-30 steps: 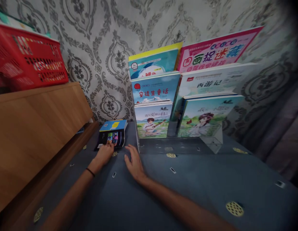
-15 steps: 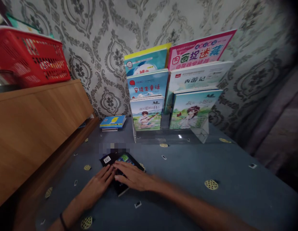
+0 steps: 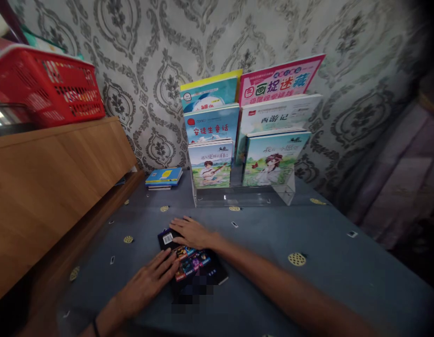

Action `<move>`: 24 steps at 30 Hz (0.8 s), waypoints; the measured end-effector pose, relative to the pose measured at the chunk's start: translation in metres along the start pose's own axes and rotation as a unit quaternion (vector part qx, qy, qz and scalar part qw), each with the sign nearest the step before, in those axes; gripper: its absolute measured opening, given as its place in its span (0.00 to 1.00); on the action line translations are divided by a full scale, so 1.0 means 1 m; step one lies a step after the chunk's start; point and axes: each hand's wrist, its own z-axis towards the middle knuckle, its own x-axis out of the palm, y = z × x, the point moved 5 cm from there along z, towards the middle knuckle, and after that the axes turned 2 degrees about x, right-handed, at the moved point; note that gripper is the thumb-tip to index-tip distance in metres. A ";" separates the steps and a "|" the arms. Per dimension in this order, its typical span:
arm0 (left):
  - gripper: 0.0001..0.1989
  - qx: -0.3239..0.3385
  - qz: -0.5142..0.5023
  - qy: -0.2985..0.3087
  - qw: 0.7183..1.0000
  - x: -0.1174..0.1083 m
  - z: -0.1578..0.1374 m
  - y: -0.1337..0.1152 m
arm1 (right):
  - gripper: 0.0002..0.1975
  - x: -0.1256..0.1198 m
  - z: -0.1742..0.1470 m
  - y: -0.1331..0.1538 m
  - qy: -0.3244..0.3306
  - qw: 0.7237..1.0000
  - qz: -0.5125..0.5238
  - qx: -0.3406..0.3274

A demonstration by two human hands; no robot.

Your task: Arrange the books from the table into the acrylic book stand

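A dark book (image 3: 196, 267) with a white barcode label and small colourful pictures lies closed on the blue-grey tabletop (image 3: 259, 238). My left hand (image 3: 148, 278), a dark band at its wrist, rests with fingers stretched over the book's left edge. Across the book's far edge lies my right hand (image 3: 192, 232), its fingers stretched out beside the barcode. Both hands are open and touch the cover without gripping it. Part of the book's near end is blurred by blocky squares.
Beyond the hands stands a clear book rack (image 3: 238, 197) with several children's books in tiers. A small stack of blue books (image 3: 164, 177) lies to its left. At far left, a red basket (image 3: 62, 89) sits on a wooden cabinet (image 3: 55, 187).
The dark book has shifted a little right and nearer, and more of its pictures show. My right hand has moved to its far edge; my left hand has moved nearer. The view has shifted slightly.
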 end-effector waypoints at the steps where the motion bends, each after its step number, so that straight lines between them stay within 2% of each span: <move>1: 0.45 0.003 0.000 -0.007 1.000 -0.001 0.000 -0.001 | 0.24 -0.002 -0.002 -0.004 0.006 1.000 -0.018 0.012; 4: 0.45 0.004 0.000 -0.024 1.000 -0.005 -0.001 -0.005 | 0.26 -0.009 -0.016 -0.008 0.006 0.997 -0.057 0.042; 9: 0.46 0.022 -0.009 -0.028 0.999 -0.011 0.003 -0.016 | 0.27 -0.020 -0.048 -0.005 -0.038 0.994 -0.072 0.066; 14: 0.44 0.054 -0.028 -0.078 0.995 0.008 0.018 -0.016 | 0.28 -0.032 -0.080 -0.001 -0.056 0.990 -0.092 0.094; 17: 0.46 0.090 -0.051 -0.097 0.990 0.014 0.030 -0.014 | 0.29 -0.042 -0.102 0.000 -0.056 0.983 -0.118 0.129; 20: 0.42 0.105 -0.077 -0.074 0.989 -0.002 0.039 -0.018 | 0.29 -0.050 -0.123 0.002 -0.031 0.975 -0.145 0.163; 22: 0.36 0.082 -0.099 -0.073 0.989 -0.016 0.045 -0.022 | 0.30 -0.054 -0.132 0.004 -0.015 0.972 -0.156 0.177; 24: 0.35 0.061 -0.115 -0.073 0.989 -0.023 0.055 -0.025 | 0.31 -0.057 -0.136 0.005 0.000 0.969 -0.164 0.186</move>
